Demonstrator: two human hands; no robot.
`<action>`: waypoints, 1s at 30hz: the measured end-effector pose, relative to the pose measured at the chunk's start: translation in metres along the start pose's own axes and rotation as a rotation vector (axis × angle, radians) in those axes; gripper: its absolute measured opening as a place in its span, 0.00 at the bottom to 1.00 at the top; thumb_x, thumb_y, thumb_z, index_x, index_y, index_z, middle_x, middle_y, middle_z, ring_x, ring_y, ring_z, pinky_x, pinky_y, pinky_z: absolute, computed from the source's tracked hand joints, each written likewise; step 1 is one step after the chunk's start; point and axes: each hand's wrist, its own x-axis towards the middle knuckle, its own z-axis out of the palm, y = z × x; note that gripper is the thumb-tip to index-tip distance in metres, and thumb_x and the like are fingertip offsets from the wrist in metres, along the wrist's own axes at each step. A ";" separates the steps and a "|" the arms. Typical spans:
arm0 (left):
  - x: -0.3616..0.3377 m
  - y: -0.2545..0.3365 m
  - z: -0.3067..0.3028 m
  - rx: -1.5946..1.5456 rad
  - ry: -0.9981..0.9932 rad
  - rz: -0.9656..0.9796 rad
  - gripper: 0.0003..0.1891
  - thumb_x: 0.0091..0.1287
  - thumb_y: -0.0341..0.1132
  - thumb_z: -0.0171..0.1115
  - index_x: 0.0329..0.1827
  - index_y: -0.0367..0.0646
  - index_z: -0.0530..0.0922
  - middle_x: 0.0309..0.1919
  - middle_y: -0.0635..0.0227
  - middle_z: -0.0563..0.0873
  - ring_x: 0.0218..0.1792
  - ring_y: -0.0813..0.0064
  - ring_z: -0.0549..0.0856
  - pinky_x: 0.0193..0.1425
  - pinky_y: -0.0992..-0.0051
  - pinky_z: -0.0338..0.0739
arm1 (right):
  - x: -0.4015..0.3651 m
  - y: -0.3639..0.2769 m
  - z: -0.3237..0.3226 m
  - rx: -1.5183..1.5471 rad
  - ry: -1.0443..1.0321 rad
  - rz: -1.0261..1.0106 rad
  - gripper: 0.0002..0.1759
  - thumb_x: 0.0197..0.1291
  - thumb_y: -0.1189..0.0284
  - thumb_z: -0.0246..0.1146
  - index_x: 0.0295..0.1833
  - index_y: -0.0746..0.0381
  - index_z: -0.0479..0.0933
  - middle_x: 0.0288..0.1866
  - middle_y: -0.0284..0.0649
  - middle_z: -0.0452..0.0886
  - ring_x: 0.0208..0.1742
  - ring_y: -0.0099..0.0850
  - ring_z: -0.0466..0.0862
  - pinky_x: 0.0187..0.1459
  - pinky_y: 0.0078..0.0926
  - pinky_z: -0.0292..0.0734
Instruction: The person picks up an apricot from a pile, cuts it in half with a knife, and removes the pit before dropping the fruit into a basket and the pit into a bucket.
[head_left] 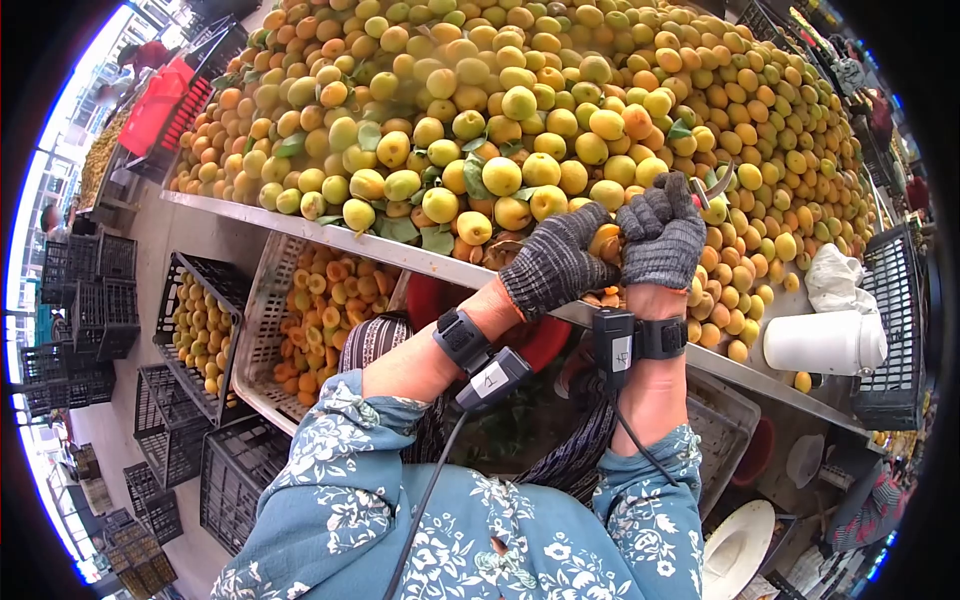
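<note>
My left hand (pixel 562 255), in a dark grey knitted glove, is closed around an apricot (pixel 604 243) at the near edge of the table. Right beside it, my right hand (pixel 660 235), gloved the same way, grips a small knife (pixel 719 182). The knife's curved blade points up and to the right, and a bit of red handle shows. Most of the held apricot is hidden by the gloves. Beyond both hands rises a large heap of yellow-orange apricots (pixel 520 103) with some green leaves among them.
The metal table edge (pixel 330 238) runs in front of me. Below left stand a pale crate (pixel 262 330) of halved apricots and a black crate (pixel 222 285) of whole ones. A white jug (pixel 825 343) lies at right beside a black crate (pixel 888 325). Cables hang from both wrists.
</note>
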 end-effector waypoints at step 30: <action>-0.011 -0.008 -0.018 0.205 0.031 0.323 0.14 0.62 0.34 0.66 0.48 0.38 0.79 0.40 0.56 0.85 0.42 0.54 0.84 0.46 0.65 0.79 | -0.013 -0.025 0.016 -0.092 -0.174 -0.305 0.08 0.56 0.70 0.69 0.34 0.61 0.77 0.15 0.28 0.70 0.13 0.17 0.67 0.15 0.16 0.60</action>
